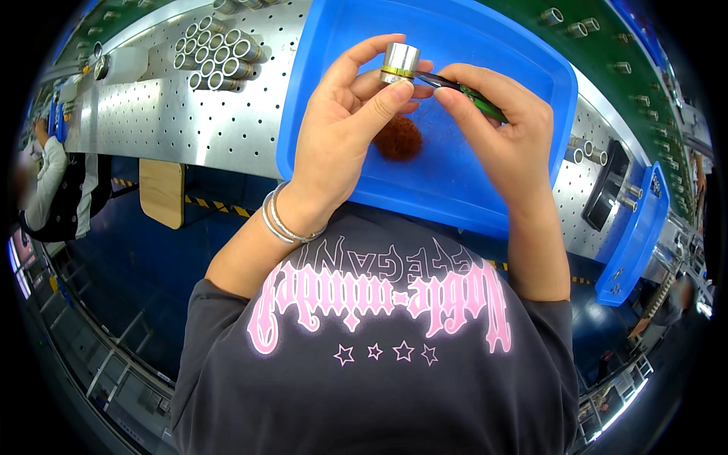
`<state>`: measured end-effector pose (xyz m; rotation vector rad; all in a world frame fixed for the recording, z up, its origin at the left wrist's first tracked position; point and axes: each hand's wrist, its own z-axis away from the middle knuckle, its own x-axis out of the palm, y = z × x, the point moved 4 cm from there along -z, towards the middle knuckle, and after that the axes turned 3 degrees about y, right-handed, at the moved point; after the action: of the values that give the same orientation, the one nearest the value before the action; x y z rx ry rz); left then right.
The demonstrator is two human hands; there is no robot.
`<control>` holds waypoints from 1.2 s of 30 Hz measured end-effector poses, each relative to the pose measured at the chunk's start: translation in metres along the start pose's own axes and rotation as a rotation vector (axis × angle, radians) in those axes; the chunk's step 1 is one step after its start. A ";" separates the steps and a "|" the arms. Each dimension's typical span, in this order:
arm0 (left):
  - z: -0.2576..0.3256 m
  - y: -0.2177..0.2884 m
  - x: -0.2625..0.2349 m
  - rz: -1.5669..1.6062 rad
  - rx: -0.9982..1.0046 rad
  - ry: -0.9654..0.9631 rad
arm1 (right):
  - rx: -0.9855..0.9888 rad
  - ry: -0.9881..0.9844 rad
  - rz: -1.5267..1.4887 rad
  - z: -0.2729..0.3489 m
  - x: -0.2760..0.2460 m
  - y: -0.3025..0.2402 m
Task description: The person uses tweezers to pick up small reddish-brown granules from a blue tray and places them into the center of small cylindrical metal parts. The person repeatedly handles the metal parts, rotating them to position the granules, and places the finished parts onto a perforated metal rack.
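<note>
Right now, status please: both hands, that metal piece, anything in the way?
Left hand holding metal cylinder. Right hand gripping green-and-black tool, tip at or near cylinder's yellow band. Nothing visibly blocking; brown fuzzy pad in blue tray.

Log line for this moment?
left hand: holds silver metal cylinder | right hand: holds slim green-black tool, tip at cylinder | blue plastic tray: brown fibrous pad inside

shiny cylindrical metal fitting point(400, 58), kinda side-on to view, yellow-green band point(396, 73) near its lower end, slim black-and-green hand tool point(484, 105) slanting in, tip by the band
</note>
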<state>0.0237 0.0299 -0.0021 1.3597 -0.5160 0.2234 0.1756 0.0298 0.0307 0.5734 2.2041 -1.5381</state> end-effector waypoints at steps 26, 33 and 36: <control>0.000 -0.001 0.000 0.007 0.008 -0.010 | -0.014 0.032 -0.033 0.000 0.000 0.000; 0.001 -0.002 0.001 0.010 0.008 0.002 | -0.015 0.008 -0.031 0.000 0.000 -0.001; 0.001 -0.002 0.000 0.006 0.002 -0.006 | 0.037 0.017 -0.048 0.000 -0.002 0.000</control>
<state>0.0243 0.0287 -0.0033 1.3615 -0.5257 0.2250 0.1771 0.0293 0.0313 0.5501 2.2212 -1.6067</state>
